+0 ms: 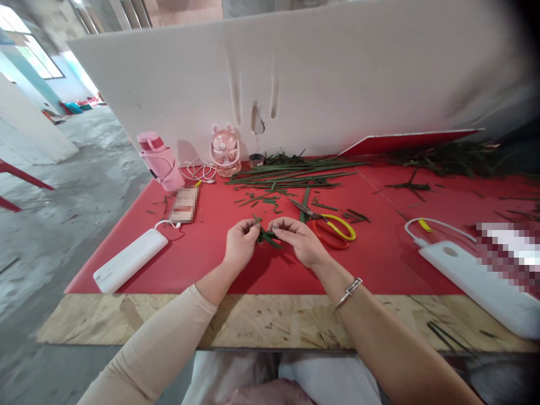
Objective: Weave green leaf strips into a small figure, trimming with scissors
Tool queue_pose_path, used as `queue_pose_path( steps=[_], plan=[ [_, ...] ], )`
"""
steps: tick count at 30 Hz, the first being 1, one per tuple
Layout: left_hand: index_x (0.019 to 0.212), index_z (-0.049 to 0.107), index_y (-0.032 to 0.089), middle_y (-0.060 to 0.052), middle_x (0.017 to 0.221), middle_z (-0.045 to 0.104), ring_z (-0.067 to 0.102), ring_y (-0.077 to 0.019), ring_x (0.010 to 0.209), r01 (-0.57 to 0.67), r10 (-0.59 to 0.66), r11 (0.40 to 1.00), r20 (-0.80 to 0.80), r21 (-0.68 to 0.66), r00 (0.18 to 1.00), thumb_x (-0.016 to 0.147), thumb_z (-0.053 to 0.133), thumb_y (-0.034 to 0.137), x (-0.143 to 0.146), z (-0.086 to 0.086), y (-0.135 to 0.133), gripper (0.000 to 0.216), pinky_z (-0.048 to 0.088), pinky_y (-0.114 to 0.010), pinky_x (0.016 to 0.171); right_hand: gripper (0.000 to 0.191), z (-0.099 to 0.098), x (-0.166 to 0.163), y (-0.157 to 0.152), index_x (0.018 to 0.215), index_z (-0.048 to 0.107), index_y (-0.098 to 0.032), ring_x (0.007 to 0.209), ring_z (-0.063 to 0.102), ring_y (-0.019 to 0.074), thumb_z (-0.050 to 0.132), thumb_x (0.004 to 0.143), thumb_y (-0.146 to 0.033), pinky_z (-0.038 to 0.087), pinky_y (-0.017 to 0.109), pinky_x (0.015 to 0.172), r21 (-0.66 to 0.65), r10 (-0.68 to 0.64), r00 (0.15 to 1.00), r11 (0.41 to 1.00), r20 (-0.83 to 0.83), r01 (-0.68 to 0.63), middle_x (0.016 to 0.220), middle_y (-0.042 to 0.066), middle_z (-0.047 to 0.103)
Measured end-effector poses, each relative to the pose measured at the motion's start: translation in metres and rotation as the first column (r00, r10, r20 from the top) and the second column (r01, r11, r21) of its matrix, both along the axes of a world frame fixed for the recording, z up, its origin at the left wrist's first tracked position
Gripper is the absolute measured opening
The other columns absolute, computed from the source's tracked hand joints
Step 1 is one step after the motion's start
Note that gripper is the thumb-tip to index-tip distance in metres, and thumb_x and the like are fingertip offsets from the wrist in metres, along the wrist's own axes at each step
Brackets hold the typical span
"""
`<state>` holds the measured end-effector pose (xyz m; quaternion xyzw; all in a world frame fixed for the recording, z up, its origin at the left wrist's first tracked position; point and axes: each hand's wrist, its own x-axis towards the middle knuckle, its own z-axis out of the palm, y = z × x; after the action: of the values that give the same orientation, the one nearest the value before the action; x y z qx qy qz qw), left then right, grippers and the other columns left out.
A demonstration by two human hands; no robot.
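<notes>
Between my two hands is a small knotted piece of green leaf strips (269,239), held just above the red table covering. My left hand (243,243) pinches its left side with thumb and forefinger, and a short end sticks up there. On the other side my right hand (302,238) is closed in a pinch at the piece's upper right edge. Scissors with yellow and red handles (342,226) lie beyond my right hand, blades parted, near an upright-looking flat green strip (304,203). Short green cuttings (272,198) are scattered behind the piece.
Long green strips (291,172) lie along the back, with a darker heap (447,158) at right. A pink flask (159,162) and a clear pink bottle (225,151) stand at back left. White power banks lie left (131,260) and right (476,281). A white panel (316,73) rises behind.
</notes>
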<state>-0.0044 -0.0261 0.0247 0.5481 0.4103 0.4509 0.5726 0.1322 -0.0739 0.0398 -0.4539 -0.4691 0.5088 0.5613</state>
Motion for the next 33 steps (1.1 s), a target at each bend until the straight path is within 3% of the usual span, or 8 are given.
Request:
queue_pose_path(
  steps=[15, 19, 23, 25, 27, 29, 31, 33],
  plan=[
    [0.068, 0.056, 0.015, 0.004, 0.055, 0.05, 0.045, -0.0063, 0.047, 0.021, 0.009, 0.98, 0.15, -0.196, 0.989, 0.065, 0.061, 0.029, 0.003, 0.005, -0.006, 0.016, 0.044, -0.019, 0.046, 0.017, -0.001, 0.0, 0.0, 0.074, 0.056, -0.019, 0.071, 0.057, 0.0122, 0.065, 0.072, -0.033, 0.046, 0.029, 0.075, 0.031, 0.013, 0.999, 0.999, -0.032, -0.012, 0.072, -0.001, 0.062],
    [0.075, 0.058, 0.016, 0.003, 0.063, 0.053, 0.049, -0.0082, 0.055, 0.018, 0.037, 0.977, 0.255, -0.212, 0.966, 0.069, 0.059, 0.036, 0.0, 0.006, -0.002, 0.021, 0.046, -0.021, 0.052, 0.021, 0.0, 0.001, 0.004, 0.095, 0.052, -0.023, 0.083, 0.058, 0.014, 0.058, 0.077, -0.031, 0.044, 0.032, 0.083, 0.16, -0.076, 0.997, 0.984, 0.001, 0.075, 0.088, 0.002, 0.063],
    [0.089, 0.058, 0.018, 0.0, 0.075, 0.058, 0.054, -0.0108, 0.066, 0.071, 0.027, 0.969, 0.386, -0.238, 0.922, 0.071, 0.053, 0.031, -0.003, 0.007, 0.0, 0.024, 0.048, -0.023, 0.057, 0.033, 0.002, 0.008, 0.002, 0.111, 0.044, -0.024, 0.096, 0.053, 0.0162, 0.053, 0.079, -0.026, 0.041, 0.034, 0.087, 0.36, -0.378, 0.916, 0.88, 0.134, 0.31, 0.105, 0.005, 0.056],
    [0.086, 0.056, 0.017, 0.0, 0.077, 0.058, 0.055, -0.01, 0.07, 0.075, 0.03, 0.973, 0.442, -0.218, 0.896, 0.066, 0.055, 0.023, -0.003, 0.007, -0.001, 0.021, 0.048, -0.023, 0.063, 0.023, 0.003, 0.011, -0.001, 0.102, 0.049, -0.022, 0.088, 0.052, 0.0166, 0.051, 0.079, -0.026, 0.042, 0.033, 0.081, 0.447, -0.577, 0.797, 0.769, 0.18, 0.456, 0.095, 0.005, 0.055],
    [0.082, 0.053, 0.017, 0.0, 0.079, 0.057, 0.055, -0.0087, 0.072, 0.054, 0.055, 0.978, 0.494, -0.203, 0.868, 0.063, 0.057, 0.018, -0.003, 0.007, -0.001, 0.019, 0.048, -0.023, 0.069, 0.012, 0.003, 0.013, -0.005, 0.09, 0.053, -0.021, 0.073, 0.051, 0.0151, 0.049, 0.081, -0.027, 0.042, 0.031, 0.071, 0.471, -0.66, 0.718, 0.716, 0.219, 0.515, 0.081, 0.002, 0.054],
    [0.079, 0.05, 0.018, 0.002, 0.075, 0.057, 0.055, -0.0076, 0.07, 0.039, 0.088, 0.973, 0.524, -0.227, 0.847, 0.063, 0.058, 0.018, -0.002, 0.007, -0.002, 0.018, 0.047, -0.023, 0.072, 0.014, 0.002, 0.013, -0.006, 0.08, 0.054, -0.02, 0.064, 0.048, 0.0142, 0.045, 0.083, -0.03, 0.041, 0.029, 0.062, 0.404, -0.593, 0.758, 0.785, 0.271, 0.47, 0.069, 0.001, 0.051],
    [0.079, 0.049, 0.018, 0.003, 0.07, 0.056, 0.056, -0.0071, 0.066, 0.053, 0.113, 0.955, 0.522, -0.292, 0.845, 0.063, 0.059, 0.019, -0.001, 0.008, -0.002, 0.019, 0.047, -0.023, 0.073, 0.023, 0.0, 0.011, -0.004, 0.073, 0.056, -0.02, 0.06, 0.049, 0.0144, 0.043, 0.084, -0.036, 0.04, 0.028, 0.058, 0.248, -0.405, 0.862, 0.908, 0.305, 0.338, 0.063, 0.001, 0.052],
    [0.079, 0.05, 0.018, 0.004, 0.065, 0.055, 0.055, -0.0067, 0.063, 0.071, 0.12, 0.936, 0.505, -0.343, 0.854, 0.062, 0.059, 0.017, 0.0, 0.007, -0.002, 0.02, 0.046, -0.024, 0.074, 0.023, -0.002, 0.007, -0.001, 0.075, 0.057, -0.019, 0.06, 0.051, 0.0141, 0.049, 0.081, -0.039, 0.041, 0.028, 0.056, 0.093, -0.216, 0.938, 0.976, 0.272, 0.197, 0.063, 0.001, 0.055]
  ],
)
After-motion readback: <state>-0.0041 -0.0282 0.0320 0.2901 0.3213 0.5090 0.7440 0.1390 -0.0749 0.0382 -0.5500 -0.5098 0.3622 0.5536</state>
